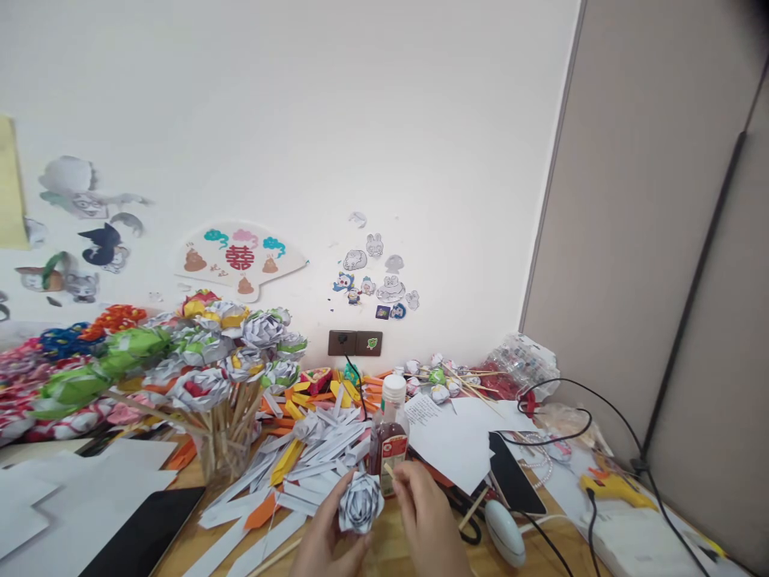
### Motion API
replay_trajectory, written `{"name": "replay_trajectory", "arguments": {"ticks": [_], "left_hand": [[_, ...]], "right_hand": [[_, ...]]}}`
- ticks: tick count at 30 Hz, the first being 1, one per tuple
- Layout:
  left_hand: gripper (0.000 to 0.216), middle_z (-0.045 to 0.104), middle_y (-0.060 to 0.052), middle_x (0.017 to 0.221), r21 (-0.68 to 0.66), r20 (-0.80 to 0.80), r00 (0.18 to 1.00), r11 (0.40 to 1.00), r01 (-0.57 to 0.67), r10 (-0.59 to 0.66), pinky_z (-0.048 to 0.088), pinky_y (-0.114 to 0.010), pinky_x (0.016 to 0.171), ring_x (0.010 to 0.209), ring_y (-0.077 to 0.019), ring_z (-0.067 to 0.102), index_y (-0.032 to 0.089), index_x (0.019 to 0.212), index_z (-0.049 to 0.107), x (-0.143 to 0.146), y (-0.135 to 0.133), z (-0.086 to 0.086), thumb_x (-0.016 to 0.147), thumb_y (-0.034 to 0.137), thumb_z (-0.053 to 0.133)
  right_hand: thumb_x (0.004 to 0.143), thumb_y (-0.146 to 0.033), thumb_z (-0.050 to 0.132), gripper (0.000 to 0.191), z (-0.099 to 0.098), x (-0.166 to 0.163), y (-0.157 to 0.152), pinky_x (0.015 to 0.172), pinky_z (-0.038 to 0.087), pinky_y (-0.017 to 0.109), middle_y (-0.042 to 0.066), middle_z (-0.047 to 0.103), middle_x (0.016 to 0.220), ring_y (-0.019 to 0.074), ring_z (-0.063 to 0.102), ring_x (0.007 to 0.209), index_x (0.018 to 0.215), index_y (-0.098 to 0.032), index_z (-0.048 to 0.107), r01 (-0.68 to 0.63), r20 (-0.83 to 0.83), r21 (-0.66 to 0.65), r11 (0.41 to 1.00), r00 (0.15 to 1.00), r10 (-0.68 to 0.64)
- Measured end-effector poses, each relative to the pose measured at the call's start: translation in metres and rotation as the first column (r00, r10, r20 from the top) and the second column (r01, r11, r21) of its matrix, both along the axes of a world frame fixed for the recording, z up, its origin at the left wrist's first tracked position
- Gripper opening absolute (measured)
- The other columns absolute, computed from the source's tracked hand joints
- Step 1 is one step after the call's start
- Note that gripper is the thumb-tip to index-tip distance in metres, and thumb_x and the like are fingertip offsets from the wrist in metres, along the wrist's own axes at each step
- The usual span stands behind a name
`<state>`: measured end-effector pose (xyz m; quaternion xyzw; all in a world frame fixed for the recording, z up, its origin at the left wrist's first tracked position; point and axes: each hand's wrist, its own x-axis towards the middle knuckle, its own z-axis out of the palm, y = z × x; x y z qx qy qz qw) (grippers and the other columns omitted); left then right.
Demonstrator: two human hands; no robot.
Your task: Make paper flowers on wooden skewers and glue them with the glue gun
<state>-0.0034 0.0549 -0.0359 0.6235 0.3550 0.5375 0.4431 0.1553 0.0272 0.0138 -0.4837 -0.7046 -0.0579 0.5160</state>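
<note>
Paper flower (360, 503), one, in left hand (328, 538); one bottle (392, 437) behind.

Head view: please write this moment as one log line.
left hand: holds white paper rose; right hand: pinches thin beige stick; white-capped clear bottle: upright behind hands

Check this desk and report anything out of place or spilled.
The white-capped bottle seems odd: it holds reddish liquid, yet stands beside loose paper strips, beyond the paper flower in the left hand. No spill is visible.
</note>
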Motion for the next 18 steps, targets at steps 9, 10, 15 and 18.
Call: {"name": "replay_trajectory", "arguments": {"ticks": [9,10,15,18], "left_hand": [[0.055,0.049,-0.017,0.135,0.039,0.065,0.996,0.998,0.053,-0.055,0.046,-0.033,0.095,0.123,-0.028,0.045,0.013,0.125,0.049,0.0016,0.0009,-0.0052,0.073,0.021,0.064],[0.054,0.05,-0.016,0.134,0.046,0.05,0.998,0.998,0.046,-0.048,0.045,-0.033,0.096,0.123,-0.0278,0.046,0.014,0.125,0.05,0.0014,0.0003,-0.0044,0.073,0.02,0.064],[0.051,0.055,-0.012,0.13,0.126,-0.073,0.997,0.992,-0.016,0.025,0.044,-0.034,0.097,0.121,-0.0266,0.048,0.017,0.121,0.055,-0.0016,-0.0014,-0.0011,0.071,0.014,0.063],[0.052,0.057,-0.011,0.128,0.186,-0.116,0.993,0.982,-0.013,0.035,0.043,-0.033,0.098,0.121,-0.0259,0.049,0.018,0.122,0.055,-0.0033,-0.0013,-0.0015,0.07,0.011,0.061]], "right_hand": [[0.093,-0.022,0.034,0.024,-0.0018,-0.0082,-0.0047,0.061,0.044,0.023,0.003,0.057,0.074,0.0151,0.058,0.069,0.079,-0.019,0.053,-0.047,0.071,-0.014,0.999,0.996,0.048],[0.092,-0.022,0.035,0.023,-0.0012,-0.0081,-0.005,0.061,0.044,0.023,0.003,0.056,0.074,0.015,0.058,0.068,0.077,-0.02,0.053,-0.046,0.075,-0.018,0.999,0.996,0.048],[0.089,-0.022,0.04,0.022,0.001,-0.0075,-0.0063,0.054,0.04,0.022,0.001,0.056,0.068,0.0147,0.057,0.061,0.071,-0.02,0.051,0.033,0.118,-0.017,0.999,0.993,-0.031],[0.086,-0.021,0.041,0.018,0.0015,-0.0074,-0.0068,0.052,0.038,0.022,0.001,0.058,0.066,0.0156,0.057,0.059,0.07,-0.02,0.051,0.064,0.121,-0.031,0.997,0.991,-0.06]]}}
